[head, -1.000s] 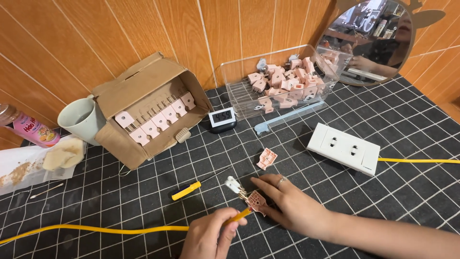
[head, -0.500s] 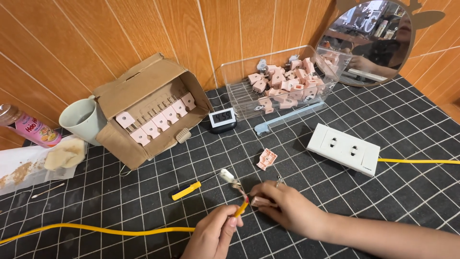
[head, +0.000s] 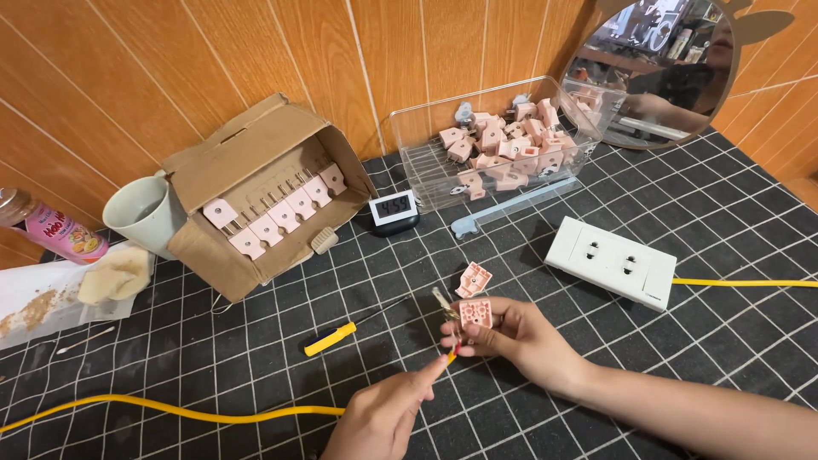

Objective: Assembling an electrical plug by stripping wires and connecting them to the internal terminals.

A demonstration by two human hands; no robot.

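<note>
My right hand [head: 521,339] holds a pink plug half-shell [head: 475,313] with metal prongs poking out at its upper left. My left hand [head: 385,411] pinches the end of the yellow cable [head: 170,412], its stripped wires meeting the shell. A second pink plug half-shell [head: 473,278] lies on the black grid mat just above my right hand. A screwdriver with a yellow and blue handle [head: 331,338] lies to the left of my hands.
An open cardboard box [head: 256,175] holds rows of pink plugs. A clear bin [head: 426,166] holds several pink plug parts. A white double socket [head: 612,261] with a yellow cord, a small digital timer [head: 395,209], a cup [head: 141,212], a bottle [head: 60,232] and a round mirror [head: 656,68] stand around.
My right hand has turned the pink shell to face up and raised it slightly. My left hand still feeds the cable end to it. Nothing else moved.
</note>
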